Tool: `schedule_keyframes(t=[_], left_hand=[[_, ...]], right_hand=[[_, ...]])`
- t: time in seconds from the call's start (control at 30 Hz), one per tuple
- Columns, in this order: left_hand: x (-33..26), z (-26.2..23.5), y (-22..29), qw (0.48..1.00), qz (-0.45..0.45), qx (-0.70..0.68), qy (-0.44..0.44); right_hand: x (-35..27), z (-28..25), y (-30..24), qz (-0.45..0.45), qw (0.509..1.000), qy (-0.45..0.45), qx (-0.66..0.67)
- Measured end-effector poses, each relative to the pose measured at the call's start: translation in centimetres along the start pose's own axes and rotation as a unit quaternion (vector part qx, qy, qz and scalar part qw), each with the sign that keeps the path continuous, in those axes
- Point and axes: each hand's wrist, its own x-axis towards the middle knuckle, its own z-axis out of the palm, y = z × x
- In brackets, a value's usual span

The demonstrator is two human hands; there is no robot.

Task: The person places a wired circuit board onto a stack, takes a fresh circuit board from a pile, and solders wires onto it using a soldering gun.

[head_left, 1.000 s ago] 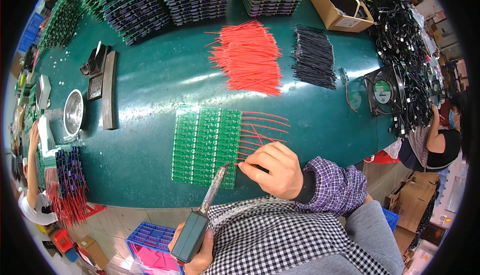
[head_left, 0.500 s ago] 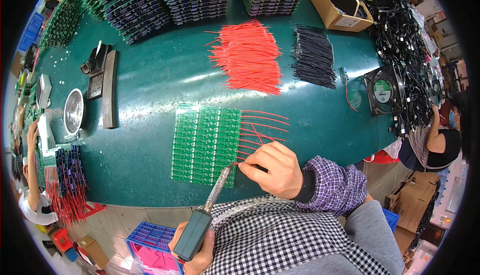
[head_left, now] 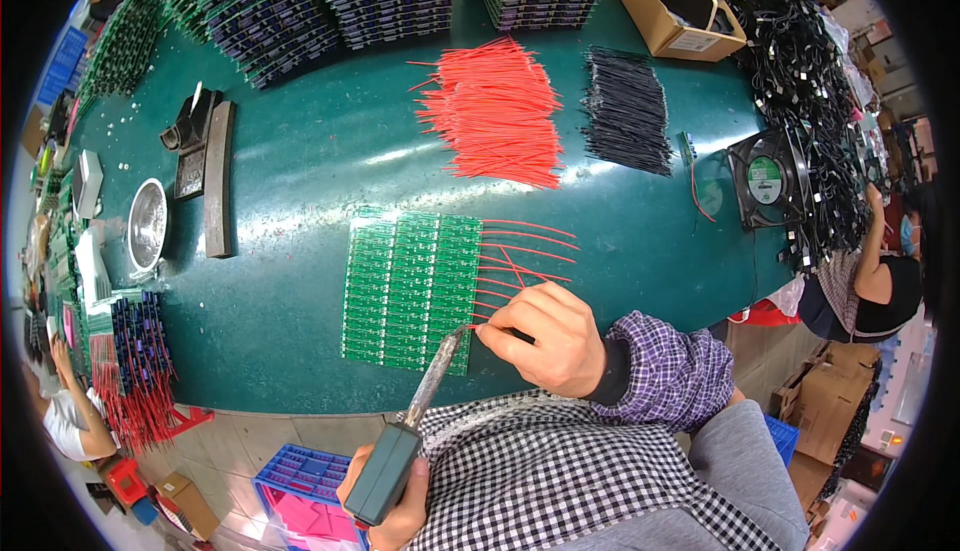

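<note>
Our soldering iron (head_left: 430, 381) is now resting its tip further towards 3 o'clock than a second ago, at the right edge of the green circuit board (head_left: 410, 291). The board is lying flat on the table (head_left: 280, 351), and we are taking it as our clock centre. At 6 o'clock, our left hand (head_left: 408, 514) is wrapping snugly round the iron's handle. At 4 o'clock, our right hand (head_left: 550, 339) is pinching narrowly, apparently holding a thin red wire (head_left: 472, 327) that is mostly hiding behind it. More red wires (head_left: 528, 236) are sticking out towards 3 o'clock. We are judging this step as heating the wire's end at the board's edge, though we are not managing to tell whether the tip is touching it. The next move, we think, is calling for a steady pinch and a still tip. Against half a second ago, our hands are hardly differing, while one co-worker's hand (head_left: 61, 358) near 9 o'clock is hanging lower and another co-worker's hand (head_left: 873, 197) near 3 o'clock is showing higher.
</note>
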Motion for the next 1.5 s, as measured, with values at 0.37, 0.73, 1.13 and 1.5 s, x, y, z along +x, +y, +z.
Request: schedule_keyframes(t=[0.37, 0.73, 1.13, 1.5], left_hand=[[-1.0, 0.0, -1.2, 0.998, -0.047, -0.023, 0.029], [-1.4, 0.1, -1.5, 0.998, -0.043, -0.018, 0.044], [-1.0, -0.4, -0.3, 1.000, -0.022, -0.020, 0.003], [-1.1, -0.2, 0.0, 0.999, -0.042, -0.027, -0.002]], right_hand=[[0.0, 0.0, -0.2, 0.001, 1.000, -0.004, -0.006], [-0.1, 0.1, -0.6, -0.007, 1.000, 0.021, -0.004], [-0.2, 0.2, -0.8, -0.002, 1.000, 0.021, 0.003], [-0.2, 0.2, -0.8, -0.004, 1.000, 0.013, 0.001]])
